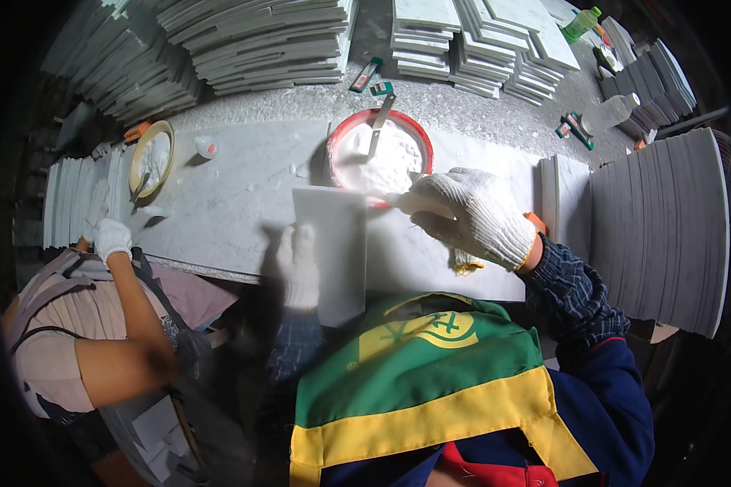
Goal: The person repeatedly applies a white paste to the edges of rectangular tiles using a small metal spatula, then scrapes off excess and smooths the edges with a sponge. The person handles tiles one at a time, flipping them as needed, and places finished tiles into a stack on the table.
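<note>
My left hand (298, 268), in a white knit glove, grips the left edge of a pale marble tile (335, 249) held upright above the bench edge. My right hand (478, 210), gloved alike, is over the near right rim of a red-rimmed bowl (427, 143). Between its fingers is a small metal blade (417, 176), mostly hidden by the glove. White paste (396, 161) fills the bowl. A flat metal scraper (381, 125) leans in it across the far rim. Behind my right wrist lies a white glove (468, 260) with a yellow cuff.
Stacked tiles stand at the back (268, 42), back right (493, 49) and right (658, 231). At left, a co-worker's gloved hand (113, 237) is near a yellow-rimmed bowl (169, 143) and a small white bottle (206, 147). Plastic bottles (612, 112) and green blade cases (365, 74) lie beyond.
</note>
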Tool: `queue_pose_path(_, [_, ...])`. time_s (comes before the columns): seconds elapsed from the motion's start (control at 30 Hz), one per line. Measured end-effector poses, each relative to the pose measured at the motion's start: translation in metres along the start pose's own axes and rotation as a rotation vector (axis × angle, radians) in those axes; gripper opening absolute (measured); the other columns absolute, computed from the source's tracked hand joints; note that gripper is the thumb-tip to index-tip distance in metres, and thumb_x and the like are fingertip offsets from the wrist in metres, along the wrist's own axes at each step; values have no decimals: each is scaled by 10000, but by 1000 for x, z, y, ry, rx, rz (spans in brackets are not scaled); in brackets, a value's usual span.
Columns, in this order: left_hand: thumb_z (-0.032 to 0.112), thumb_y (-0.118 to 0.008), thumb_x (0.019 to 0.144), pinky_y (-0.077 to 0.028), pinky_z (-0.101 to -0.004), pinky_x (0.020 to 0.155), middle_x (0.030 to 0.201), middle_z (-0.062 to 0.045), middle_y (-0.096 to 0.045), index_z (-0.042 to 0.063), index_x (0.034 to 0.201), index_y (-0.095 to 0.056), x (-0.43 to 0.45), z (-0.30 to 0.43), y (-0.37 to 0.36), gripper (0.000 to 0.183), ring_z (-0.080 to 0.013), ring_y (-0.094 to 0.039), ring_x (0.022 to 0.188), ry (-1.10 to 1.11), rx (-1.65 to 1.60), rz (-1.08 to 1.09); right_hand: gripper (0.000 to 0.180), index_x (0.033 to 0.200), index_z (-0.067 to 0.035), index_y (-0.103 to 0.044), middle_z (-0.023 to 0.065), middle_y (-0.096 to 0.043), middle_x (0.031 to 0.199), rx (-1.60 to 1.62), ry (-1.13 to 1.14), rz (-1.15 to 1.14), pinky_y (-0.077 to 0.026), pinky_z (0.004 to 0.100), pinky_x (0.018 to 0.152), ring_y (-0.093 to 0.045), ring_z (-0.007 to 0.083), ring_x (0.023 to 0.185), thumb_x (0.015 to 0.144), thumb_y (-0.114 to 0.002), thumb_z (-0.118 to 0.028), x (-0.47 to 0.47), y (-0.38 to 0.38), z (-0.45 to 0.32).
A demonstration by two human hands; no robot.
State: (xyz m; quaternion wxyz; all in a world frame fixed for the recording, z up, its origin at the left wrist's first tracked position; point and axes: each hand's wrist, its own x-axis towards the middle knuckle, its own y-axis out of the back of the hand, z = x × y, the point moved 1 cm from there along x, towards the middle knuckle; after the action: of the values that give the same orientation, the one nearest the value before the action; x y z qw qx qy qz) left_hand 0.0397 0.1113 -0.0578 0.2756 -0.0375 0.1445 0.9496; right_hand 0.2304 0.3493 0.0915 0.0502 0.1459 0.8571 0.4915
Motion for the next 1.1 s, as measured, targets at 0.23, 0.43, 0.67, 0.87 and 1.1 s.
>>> queue_pose_path(0.23, [423,-578,1074,-521,-350,843,985,-124,-728,-8,1250,-672,0,0,-2,475,-214,-663,894,0,-100,-27,180,1038,-176,-731,70,-686,815,32,151,151,-569,427,644,-711,314,733,869,-757,-233,4,-5,6])
queue_pose_path(0.43, [405,-580,1077,-519,-343,841,990,-115,-725,-13,1252,-667,0,-2,-3,461,-198,-653,892,15,-82,6,297,1152,-173,-764,80,-733,950,18,92,70,-565,443,744,-702,324,818,858,-799,-149,4,-1,3])
queue_pose_path(0.67, [384,-574,1082,-519,-335,848,1003,-121,-726,-16,1260,-663,-3,6,-1,446,-202,-653,894,11,-95,-41,313,1159,-168,-761,89,-733,933,-7,67,42,-567,441,747,-703,325,819,850,-806,-143,5,0,3])
queue_pose_path(0.87, [370,-575,1080,-522,-342,865,1040,-141,-730,-33,1275,-660,-1,3,-3,455,-212,-658,928,31,-57,-1,315,1150,-170,-765,80,-738,947,12,56,38,-574,431,754,-713,316,837,841,-813,-139,5,1,3])
queue_pose_path(1.1, [375,-568,1079,-525,-352,855,1027,-146,-734,-17,1255,-674,-2,8,-1,443,-230,-673,922,14,-15,-8,231,1091,-159,-740,89,-718,893,8,82,76,-574,433,707,-718,316,793,868,-768,-212,6,1,4])
